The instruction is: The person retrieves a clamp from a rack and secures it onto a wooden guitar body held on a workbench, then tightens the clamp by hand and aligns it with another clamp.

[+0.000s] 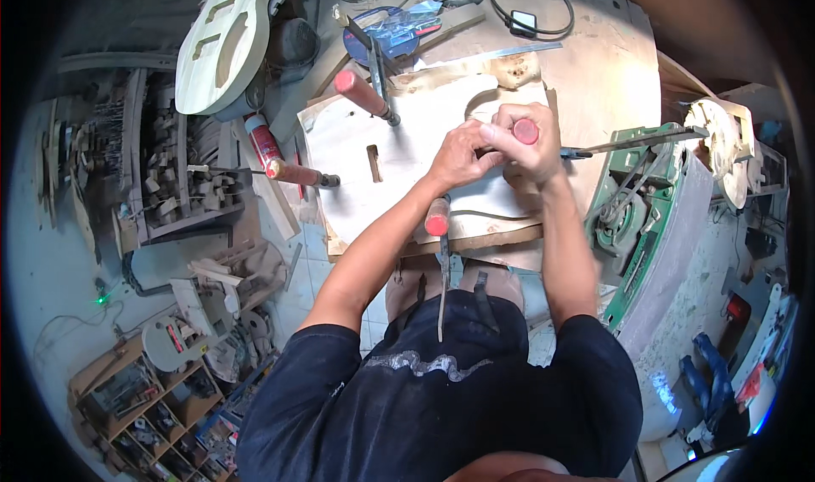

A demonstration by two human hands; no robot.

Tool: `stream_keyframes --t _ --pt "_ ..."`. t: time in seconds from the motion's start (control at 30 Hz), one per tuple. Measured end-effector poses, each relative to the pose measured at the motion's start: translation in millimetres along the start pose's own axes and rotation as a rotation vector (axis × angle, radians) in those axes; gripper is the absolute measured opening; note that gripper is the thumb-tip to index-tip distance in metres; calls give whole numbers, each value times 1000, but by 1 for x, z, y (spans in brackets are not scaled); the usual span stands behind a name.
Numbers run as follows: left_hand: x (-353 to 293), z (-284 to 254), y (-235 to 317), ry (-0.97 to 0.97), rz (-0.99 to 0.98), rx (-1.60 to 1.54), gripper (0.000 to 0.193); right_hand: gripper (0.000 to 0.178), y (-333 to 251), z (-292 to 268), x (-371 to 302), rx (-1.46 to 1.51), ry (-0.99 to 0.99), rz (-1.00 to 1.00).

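A pale guitar body [407, 147] lies on a wooden board on the workbench, with a small slot cut through it. My right hand [536, 138] is wrapped around the red handle [525, 131] of a bar clamp at the body's right side. Against it, my left hand [463, 153] is closed, its fingertips meeting the right hand; whatever it may hold is hidden. Other red-handled clamps press on the work: one clamp handle [361, 93] at the far side, another clamp handle [293, 173] at the left, and a third clamp handle [437, 217] at the near edge.
A second guitar body [229, 45] with cut cavities stands at far left. Beside it is a red spray can [262, 138]. A coiled black cable [531, 34] lies at the back. A green machine [628, 210] stands right of the bench. Shelves [157, 397] fill the lower left.
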State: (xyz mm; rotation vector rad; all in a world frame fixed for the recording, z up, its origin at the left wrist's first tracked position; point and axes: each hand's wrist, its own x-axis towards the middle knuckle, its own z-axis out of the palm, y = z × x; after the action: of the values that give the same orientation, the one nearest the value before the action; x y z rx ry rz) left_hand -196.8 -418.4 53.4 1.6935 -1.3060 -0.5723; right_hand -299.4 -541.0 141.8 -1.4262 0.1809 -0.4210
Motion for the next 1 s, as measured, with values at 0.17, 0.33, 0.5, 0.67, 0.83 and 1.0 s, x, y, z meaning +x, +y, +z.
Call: stream_keyframes --t 0.17,0.33,0.5,0.67,0.83,1.0 --pt "0 0 -4 31 108 14 29 27 18 54 4 -364 896 -281" --pt "1 2 -17 40 114 31 27 26 10 21 -1 -148 352 -89" --pt "2 9 -3 98 -21 -70 21 34 2 -29 25 64 -441 -36" --pt "-6 10 -19 42 -46 -72 22 38 7 -7 4 -88 -87 -33" --pt "-2 0 -6 18 103 -15 34 33 17 50 2 -212 703 -218" --pt "-4 0 -6 -61 -60 -49 31 26 11 23 -2 -244 487 -164"
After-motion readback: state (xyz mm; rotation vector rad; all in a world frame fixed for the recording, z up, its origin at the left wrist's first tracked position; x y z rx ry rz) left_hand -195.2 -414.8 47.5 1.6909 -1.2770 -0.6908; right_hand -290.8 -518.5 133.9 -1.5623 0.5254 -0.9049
